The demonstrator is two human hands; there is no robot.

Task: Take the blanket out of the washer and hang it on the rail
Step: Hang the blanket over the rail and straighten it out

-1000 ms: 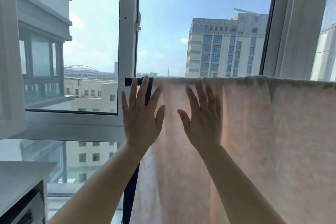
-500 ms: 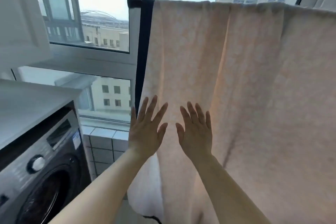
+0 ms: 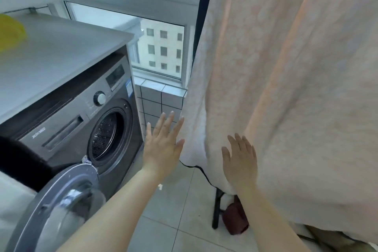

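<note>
Smoothing step: your right hand [image 3: 240, 162] lies flat, fingers straight, on the pale peach textured blanket [image 3: 290, 80] hanging at 3 o'clock. Left hand [image 3: 163, 144] spread wide, holding nothing. Grey front-loading washer [image 3: 81, 116] at 9 o'clock, drum looks empty. Next, likely: check drape sits even

One blanket [image 3: 286, 80], pale peach, hangs at right. One washer [image 3: 81, 120] stands at left, with one round door [image 3: 61, 206] swung open, one drum [image 3: 105, 135] and one white dial [image 3: 99, 98]. Two hands are raised: the left hand [image 3: 162, 146] with fingers spread beside the blanket's edge, the right hand [image 3: 240, 161] flat on the fabric. One yellow object [image 3: 10, 32] lies at the left edge of the tabletop [image 3: 61, 51]. One dark red item [image 3: 235, 219] sits on the floor [image 3: 180, 225] beside one black stand leg [image 3: 216, 206].
</note>
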